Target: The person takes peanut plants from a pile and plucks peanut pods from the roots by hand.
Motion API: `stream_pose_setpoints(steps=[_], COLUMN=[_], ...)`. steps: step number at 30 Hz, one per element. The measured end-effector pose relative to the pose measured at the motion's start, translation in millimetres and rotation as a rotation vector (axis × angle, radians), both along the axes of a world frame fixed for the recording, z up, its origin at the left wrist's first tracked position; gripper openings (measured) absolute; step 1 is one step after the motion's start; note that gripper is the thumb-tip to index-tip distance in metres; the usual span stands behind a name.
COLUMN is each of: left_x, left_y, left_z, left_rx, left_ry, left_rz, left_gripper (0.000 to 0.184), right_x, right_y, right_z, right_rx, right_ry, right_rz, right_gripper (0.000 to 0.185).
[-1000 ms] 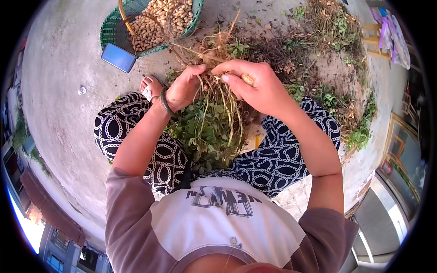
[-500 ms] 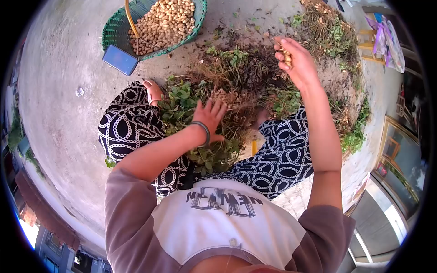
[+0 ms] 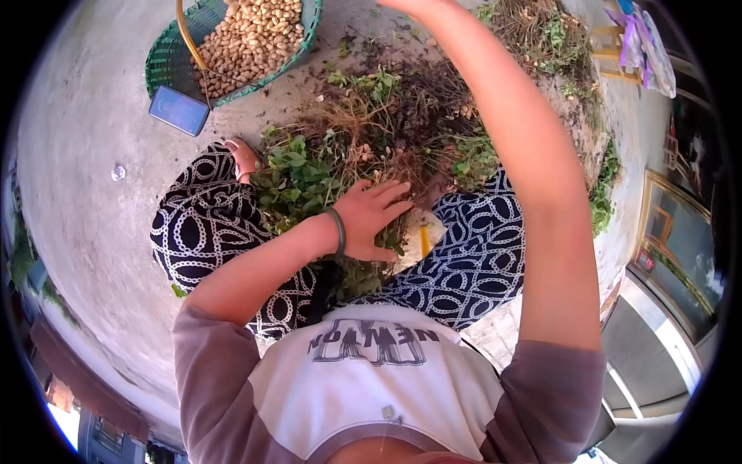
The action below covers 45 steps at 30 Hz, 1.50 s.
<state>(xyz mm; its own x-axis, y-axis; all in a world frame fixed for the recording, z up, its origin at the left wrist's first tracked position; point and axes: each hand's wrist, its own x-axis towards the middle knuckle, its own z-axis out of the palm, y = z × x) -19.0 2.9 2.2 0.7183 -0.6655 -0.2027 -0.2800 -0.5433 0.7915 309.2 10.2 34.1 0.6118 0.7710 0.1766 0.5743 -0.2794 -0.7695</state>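
My left hand (image 3: 371,222), with a dark bangle at its wrist, lies palm down with spread fingers on the pulled peanut plants (image 3: 297,166) between my legs. Leaves, roots and a few pods show around its fingertips. My right arm stretches forward past the heap. Only the base of my right hand (image 3: 413,5) shows at the top edge; its fingers and anything in them are out of frame. To the left of it is a green woven basket (image 3: 158,69) with many peanuts (image 3: 259,42) inside.
A phone (image 3: 178,110) rests against the basket's near rim. More uprooted plants (image 3: 545,39) lie at the upper right, near a wooden stool (image 3: 608,52) with a plastic bag (image 3: 649,54). My bare foot (image 3: 244,160) is left of the heap; a crumpled clear scrap (image 3: 118,172) lies farther left.
My right hand, earlier holding peanuts above the heap, has moved forward and left, mostly out of view. My left hand has shifted slightly right and nearer me over the plants.
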Motion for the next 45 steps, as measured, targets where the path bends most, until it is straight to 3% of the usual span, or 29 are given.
stream_pose_setpoints(steps=[3, 4, 5, 6, 7, 8, 9, 12, 13, 16, 18, 21, 24, 26, 28, 29, 34, 36, 38, 42, 45], left_x=[2, -4, -9, -14, -15, -15, -13, 17, 29, 46, 49, 52, 61, 62, 63, 67, 88, 92, 92, 87, 81], left_y=[2, 3, 4, 5, 4, 2, 3, 2, 3, 4, 2, 2, 8, 11, 14, 17, 32, 39, 43, 41, 44], left_z=[7, 3, 1, 1, 0, -2, -3, 8, 19, 29, 22, 12, 15, 15, 18, 25, 38, 41, 39, 42, 34], left_rx=[0.219, 0.299, 0.379, 0.397, 0.412, 0.424, 0.304, 0.099, 0.014, -0.135, -0.119, -0.035, 0.052, 0.073, 0.028, 0.018, -0.234, -0.335, -0.415, -0.168, -0.191], left_ry=[-0.018, 0.025, 0.069, 0.084, 0.089, 0.086, 0.035, 0.000, -0.082, 0.004, -0.061, -0.090, -0.107, -0.145, -0.220, -0.214, -0.331, -0.270, -0.186, -0.322, -0.047], left_rz=[-0.107, -0.167, -0.230, -0.270, -0.312, -0.356, -0.237, 0.005, 0.098, 0.201, 0.236, 0.240, 0.205, 0.207, 0.365, 0.428, 0.943, 1.110, 1.143, 0.948, 0.834], left_gripper=[0.087, 0.086, 0.084, 0.085, 0.085, 0.085, 0.079, 0.070, 0.059, 0.050, 0.044, 0.037, 0.034, 0.033, 0.027, 0.025, 0.018, 0.016, 0.017, 0.027, 0.037], right_x=[-7, -6, -7, -11, -13, -16, -20, -32, -38, -61, -59, -54, -53, -38, -28, -27, -81, -117, -151, -188, -198], right_y=[-95, -126, -159, -189, -221, -253, -280, -364, -365, -355, -300, -259, -249, -265, -264, -271, -236, -218, -193, -170, -154], right_z=[-43, -66, -93, -111, -125, -139, -146, -204, -195, -216, -193, -214, -212, -219, -164, -151, 1, 36, 62, 59, 51], right_rx=[-0.404, -0.258, -0.204, -0.274, -0.343, -0.583, -0.765, -0.990, -1.074, -0.890, -0.929, -0.948, -1.078, -0.934, -0.952, -0.929, -0.758, -0.697, -0.767, -0.655, -0.620], right_ry=[0.005, 0.455, 0.667, 0.708, 0.740, 0.533, 0.425, 0.421, 0.503, 0.078, 0.169, 0.357, 0.285, 0.445, 0.490, 0.330, 0.037, -0.089, -0.122, -0.511, -0.587], right_rz=[-0.236, -0.423, -0.572, -0.659, -0.752, -0.760, -0.750, -0.928, -0.931, -0.826, -0.806, -0.877, -0.647, -0.712, -0.643, -0.523, -0.191, -0.094, -0.082, 0.081, 0.126], right_gripper=[0.046, 0.038, 0.038, 0.038, 0.037, 0.038, 0.038, 0.036, 0.036, 0.043, 0.058, 0.061, 0.059, 0.047, 0.047, 0.046, 0.048, 0.049, 0.048, 0.041, 0.039])
